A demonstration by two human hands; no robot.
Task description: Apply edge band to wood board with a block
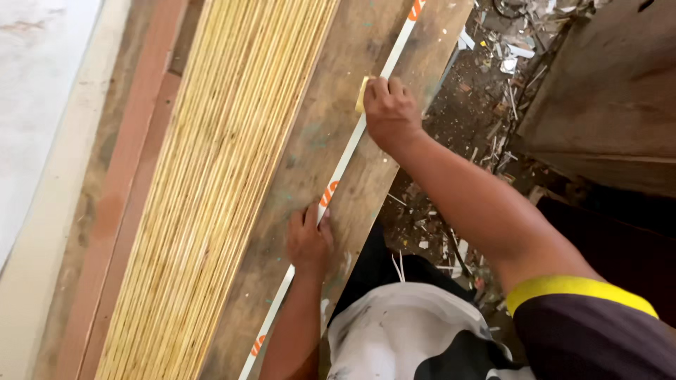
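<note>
Both hands press on a long white strip with orange marks that lies along the wooden plank: my left hand pins it flat with spread fingers, while my right hand, farther up, grips a small yellowish block against the strip. Just left of the plank I see a bundle of thin yellow slats, and scraps litter the floor on the right.

- Worn wooden workbench plank, stained, running diagonally.
- Lying on it: long white strip with orange marks.
- Alongside: bundle of thin yellow slats.
</note>
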